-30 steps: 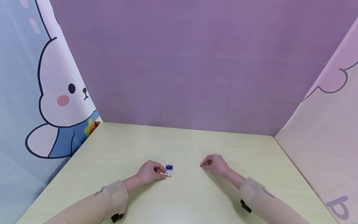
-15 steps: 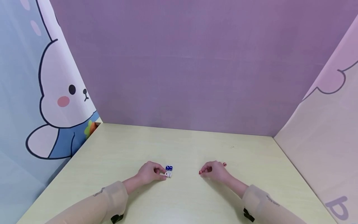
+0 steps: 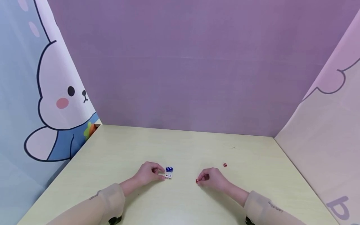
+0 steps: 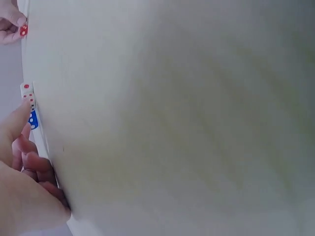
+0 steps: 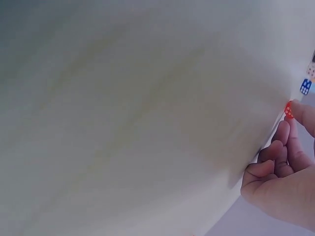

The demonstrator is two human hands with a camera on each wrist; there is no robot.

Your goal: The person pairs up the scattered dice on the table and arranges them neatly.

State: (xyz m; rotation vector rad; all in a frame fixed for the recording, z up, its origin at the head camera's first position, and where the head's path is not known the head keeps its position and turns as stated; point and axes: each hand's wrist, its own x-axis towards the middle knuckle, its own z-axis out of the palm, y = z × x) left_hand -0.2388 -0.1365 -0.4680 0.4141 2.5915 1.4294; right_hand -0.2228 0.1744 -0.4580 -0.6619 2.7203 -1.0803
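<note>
My right hand pinches a red die with white dots between thumb and index finger, at or just above the table. In the right wrist view, the same red die sits at the fingertips, the other fingers curled. My left hand rests beside a small cluster of dice, thumb and index spread around its left side. Two white dice stand on the near side of the cluster, touching two blue dice behind them. The left thumb overlaps a white die in the left wrist view; contact cannot be told.
Another red die lies on the pale wooden table, behind and right of the right hand. A purple backdrop rises at the table's far edge, with printed cloth on both sides.
The right hand has moved toward the near edge and slightly left with its red die, leaving another red die visible behind it. The left fingers have drawn slightly back from the white dice.
</note>
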